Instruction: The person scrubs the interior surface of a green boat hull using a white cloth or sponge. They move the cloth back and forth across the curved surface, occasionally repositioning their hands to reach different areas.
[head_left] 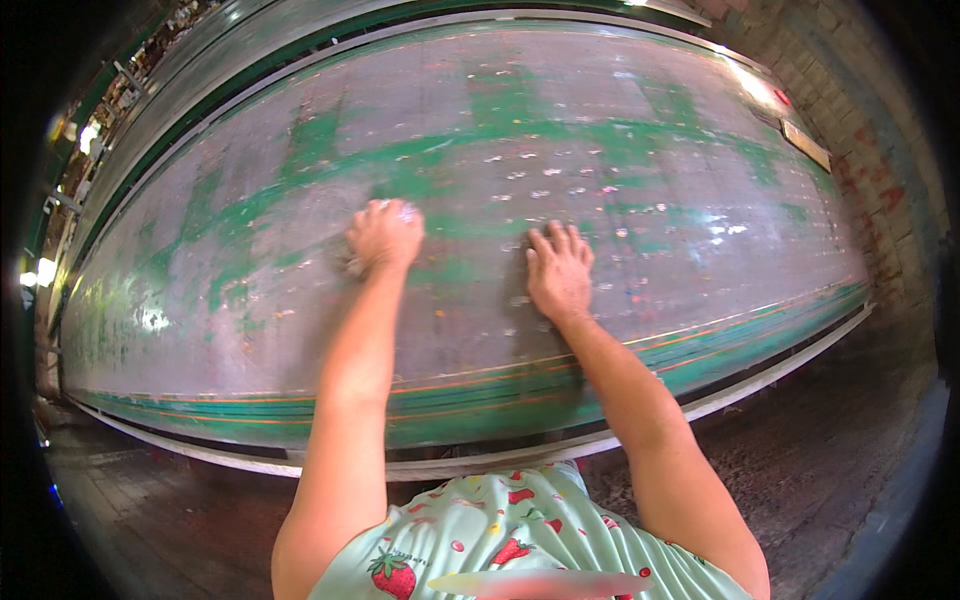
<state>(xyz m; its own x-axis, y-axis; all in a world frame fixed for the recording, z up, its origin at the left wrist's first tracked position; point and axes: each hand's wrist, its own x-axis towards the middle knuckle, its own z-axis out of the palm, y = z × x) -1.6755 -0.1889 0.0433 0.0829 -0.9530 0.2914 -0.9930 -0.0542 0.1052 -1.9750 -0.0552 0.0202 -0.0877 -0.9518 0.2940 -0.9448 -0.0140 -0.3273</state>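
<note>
A long table (470, 340), its green top worn to grey in wide patches, stretches out in front of me. My left hand (387, 238) is on it left of the middle, fingers curled down and slightly blurred. Something pale and shiny shows at its fingers and beneath its edge, too unclear to name. To the right, my right hand (561, 275) lies palm down on the surface with its fingers apart and nothing in them. Rows of small pale marks (545, 172) dot the top beyond and around this hand.
A pale rail (460, 468) runs along the table's near edge, close to my body. At the far right edge lies a small wooden board (806, 146), near a block wall (850, 130). Another long table (200, 75) stands behind at the far left.
</note>
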